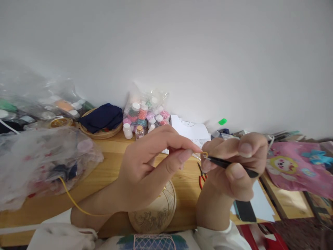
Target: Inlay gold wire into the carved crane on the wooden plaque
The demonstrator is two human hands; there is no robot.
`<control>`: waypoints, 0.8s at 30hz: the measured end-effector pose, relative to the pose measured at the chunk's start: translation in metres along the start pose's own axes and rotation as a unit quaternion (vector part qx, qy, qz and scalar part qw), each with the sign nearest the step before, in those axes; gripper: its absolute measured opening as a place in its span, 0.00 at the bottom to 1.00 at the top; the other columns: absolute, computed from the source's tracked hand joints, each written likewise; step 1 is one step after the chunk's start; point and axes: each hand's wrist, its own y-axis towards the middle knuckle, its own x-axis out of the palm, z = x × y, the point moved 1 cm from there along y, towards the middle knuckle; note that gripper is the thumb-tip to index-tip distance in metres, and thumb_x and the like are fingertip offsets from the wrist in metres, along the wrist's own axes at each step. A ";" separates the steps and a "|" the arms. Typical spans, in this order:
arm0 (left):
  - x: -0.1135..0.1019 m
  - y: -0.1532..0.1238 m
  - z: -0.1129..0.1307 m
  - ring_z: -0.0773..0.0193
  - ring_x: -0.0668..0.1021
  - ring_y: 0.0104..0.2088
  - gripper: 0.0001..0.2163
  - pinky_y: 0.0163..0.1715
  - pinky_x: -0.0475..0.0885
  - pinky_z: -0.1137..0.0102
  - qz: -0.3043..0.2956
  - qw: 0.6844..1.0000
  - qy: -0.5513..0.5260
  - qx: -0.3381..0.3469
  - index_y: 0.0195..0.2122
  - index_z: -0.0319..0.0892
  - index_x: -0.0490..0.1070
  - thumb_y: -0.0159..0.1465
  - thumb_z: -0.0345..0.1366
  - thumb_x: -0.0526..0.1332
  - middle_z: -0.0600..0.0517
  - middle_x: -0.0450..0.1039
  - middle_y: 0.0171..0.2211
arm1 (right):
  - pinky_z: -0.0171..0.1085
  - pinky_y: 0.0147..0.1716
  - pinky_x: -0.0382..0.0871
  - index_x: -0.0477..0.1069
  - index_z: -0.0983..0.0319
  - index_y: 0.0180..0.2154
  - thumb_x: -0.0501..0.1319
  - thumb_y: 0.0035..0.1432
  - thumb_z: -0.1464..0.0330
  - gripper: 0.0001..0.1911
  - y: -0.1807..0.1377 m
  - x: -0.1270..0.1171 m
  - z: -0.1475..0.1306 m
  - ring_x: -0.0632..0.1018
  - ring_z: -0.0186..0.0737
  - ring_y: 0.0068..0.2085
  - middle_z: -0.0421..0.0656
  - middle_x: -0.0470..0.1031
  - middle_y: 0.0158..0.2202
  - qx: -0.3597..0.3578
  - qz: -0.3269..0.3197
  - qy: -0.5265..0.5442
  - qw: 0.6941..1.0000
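My left hand [148, 170] is raised in front of me, thumb and forefinger pinched on the end of a yellow cord [204, 152]. Close by, my right hand [231, 166] grips a slim black tweezers-like tool [221, 162] between thumb and fingers. Its narrow tip meets the small bent yellow end just beyond my left fingertips. More yellow cord [70, 199] runs from the plastic bag at left across my left wrist. Below my hands lies a round beige hoop piece [153, 215] with a dark line pattern, partly hidden by the left hand.
Red-handled pliers [201, 178] lie behind my right wrist. A dark phone [245, 210] rests on white paper at right. Clear bags [47, 163] crowd the left; a bag of bead jars [145, 111] and a dark blue cloth [102, 118] stand by the wall. A pink pouch [299, 170] is at right.
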 end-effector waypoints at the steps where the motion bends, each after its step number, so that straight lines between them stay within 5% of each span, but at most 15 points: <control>1: 0.000 0.000 0.000 0.69 0.72 0.29 0.05 0.31 0.70 0.71 0.001 1.000 0.001 0.002 0.38 0.41 0.76 0.66 0.28 0.61 0.56 0.72 0.27 | 0.36 0.16 0.68 0.70 0.57 0.39 0.63 0.58 0.69 0.06 0.000 0.000 0.000 0.66 0.32 0.16 0.35 0.71 0.21 0.000 -0.001 0.001 1.000; 18: 0.005 -0.006 0.000 0.67 0.76 0.23 0.06 0.21 0.71 0.69 0.050 0.997 -0.004 -0.062 0.34 0.47 0.78 0.60 0.28 0.67 0.56 0.77 0.24 | 0.36 0.19 0.69 0.71 0.58 0.38 0.65 0.57 0.71 0.06 -0.001 0.001 -0.002 0.69 0.34 0.20 0.36 0.70 0.23 0.005 0.038 -0.025 0.999; 24: 0.005 -0.005 0.005 0.67 0.74 0.26 0.08 0.27 0.72 0.67 0.058 0.997 0.060 0.001 0.33 0.48 0.75 0.62 0.25 0.63 0.56 0.76 0.26 | 0.31 0.12 0.62 0.73 0.58 0.38 0.60 0.59 0.67 0.05 0.012 -0.012 0.012 0.63 0.29 0.14 0.34 0.66 0.19 0.011 -0.072 0.051 0.996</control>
